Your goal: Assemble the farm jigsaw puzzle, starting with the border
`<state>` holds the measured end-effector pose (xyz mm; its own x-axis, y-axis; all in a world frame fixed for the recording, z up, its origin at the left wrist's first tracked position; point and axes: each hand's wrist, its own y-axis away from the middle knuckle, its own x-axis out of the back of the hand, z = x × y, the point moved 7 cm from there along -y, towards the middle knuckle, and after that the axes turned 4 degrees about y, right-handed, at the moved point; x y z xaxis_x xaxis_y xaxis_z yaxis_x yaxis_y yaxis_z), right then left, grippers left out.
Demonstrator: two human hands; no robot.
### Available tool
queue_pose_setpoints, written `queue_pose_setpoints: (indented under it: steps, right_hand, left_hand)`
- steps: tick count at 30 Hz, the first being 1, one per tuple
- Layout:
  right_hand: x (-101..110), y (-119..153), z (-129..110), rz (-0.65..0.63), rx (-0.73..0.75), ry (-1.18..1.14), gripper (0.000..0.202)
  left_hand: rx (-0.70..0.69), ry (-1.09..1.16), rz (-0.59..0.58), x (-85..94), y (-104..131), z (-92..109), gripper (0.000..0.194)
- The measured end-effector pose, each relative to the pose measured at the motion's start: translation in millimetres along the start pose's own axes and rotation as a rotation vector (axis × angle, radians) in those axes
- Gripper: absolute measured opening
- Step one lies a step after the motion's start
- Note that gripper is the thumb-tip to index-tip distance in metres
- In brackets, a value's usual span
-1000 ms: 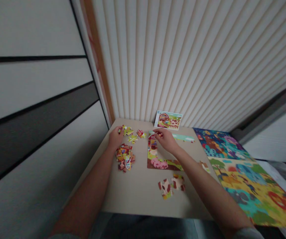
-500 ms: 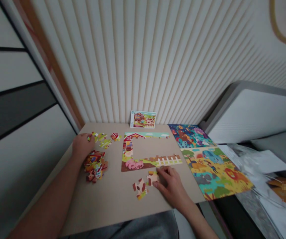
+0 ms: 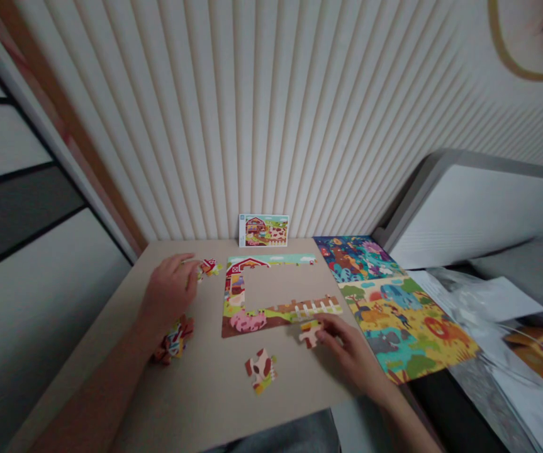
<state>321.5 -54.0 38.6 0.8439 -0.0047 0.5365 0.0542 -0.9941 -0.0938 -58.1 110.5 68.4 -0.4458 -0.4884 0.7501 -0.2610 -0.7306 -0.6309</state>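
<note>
My right hand (image 3: 347,349) pinches a cow-patterned jigsaw piece (image 3: 309,335) just below the fence part of the partly filled puzzle frame (image 3: 240,322). Another brown-and-white jigsaw piece (image 3: 260,370) lies apart on the table, to the left of that hand. Over on the left, my left hand (image 3: 170,292) reaches across loose puzzle pieces with its fingers stretched out, covering most of the yellow-green ones. A red barn piece (image 3: 211,267) shows beyond its fingertips. Below its wrist sits a heap of mixed pieces (image 3: 177,340), partly hidden by the forearm.
Against the pleated wall leans a farm picture card (image 3: 264,231). Two finished pictures, a dark blue one (image 3: 360,258) and a yellow animal one (image 3: 408,327), cover the table's right side. Papers and clear plastic (image 3: 464,292) lie beyond that edge.
My left hand has moved right, over the yellow-green pieces. My right hand has shifted slightly right, carrying the cow piece away from the other one. The view has tilted a little.
</note>
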Motion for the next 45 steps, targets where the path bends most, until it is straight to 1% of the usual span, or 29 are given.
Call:
queue_pose_setpoints:
  steps: [1, 3, 5, 6, 8, 11, 14, 17, 21, 26, 30, 34, 39, 43, 45]
  right_hand:
    - [17.2, -9.3, 7.0, 0.067, -0.003, -0.015, 0.038]
    - [47.7, -34.5, 24.1, 0.133, -0.003, -0.099, 0.051]
    - [73.3, -65.1, 43.0, 0.175, -0.017, -0.148, 0.056]
    - [83.3, -80.3, 51.5, 0.189, -0.025, -0.132, 0.055]
    - [96.6, -106.5, 65.6, 0.201, -0.036, -0.064, 0.054]
    - [105.3, -128.1, 83.0, 0.246, -0.062, 0.011, 0.056]
    - [103.3, -131.7, 97.2, 0.259, -0.094, 0.009, 0.057]
    - [98.2, -128.8, 103.1, 0.242, -0.11, -0.012, 0.056]
    - [92.4, -126.8, 97.4, 0.203, -0.104, 0.009, 0.05]
    - [86.6, -125.6, 88.4, 0.168, -0.069, 0.001, 0.048]
    - [81.8, -124.2, 87.9, 0.141, -0.082, -0.019, 0.053]
    - [76.0, -121.8, 81.9, 0.088, -0.062, -0.069, 0.06]
    - [72.0, -118.4, 78.6, 0.057, -0.087, -0.041, 0.048]
    - [67.9, -118.6, 78.0, 0.029, -0.059, -0.05, 0.038]
    - [67.5, -118.5, 78.9, 0.024, -0.047, -0.008, 0.036]
  left_hand:
    - [-0.066, 0.027, -0.047, -3.1, 1.7, 21.0, 0.029]
    - [-0.161, 0.048, -0.16, -12.3, 8.3, 54.9, 0.029]
    - [-0.181, 0.047, -0.26, -22.4, 16.0, 72.8, 0.029]
    - [-0.172, 0.045, -0.296, -26.7, 19.3, 76.2, 0.03]
    - [-0.146, 0.033, -0.345, -33.5, 24.3, 75.9, 0.031]
    - [-0.133, 0.026, -0.384, -40.3, 28.6, 69.4, 0.032]
    - [-0.147, 0.042, -0.399, -44.6, 31.7, 66.0, 0.035]
    - [-0.18, 0.054, -0.42, -50.1, 36.2, 66.5, 0.038]
    - [-0.224, 0.063, -0.449, -57.6, 42.2, 66.4, 0.042]
    - [-0.232, 0.085, -0.442, -61.1, 44.7, 62.3, 0.044]
    - [-0.221, 0.1, -0.445, -63.5, 45.5, 59.4, 0.046]
    - [-0.229, 0.086, -0.452, -64.9, 46.0, 58.8, 0.047]
    - [-0.226, 0.081, -0.437, -63.6, 45.9, 58.8, 0.048]
    - [-0.223, 0.101, -0.446, -64.1, 46.3, 58.9, 0.047]
    - [-0.211, 0.112, -0.443, -64.8, 46.2, 57.4, 0.047]
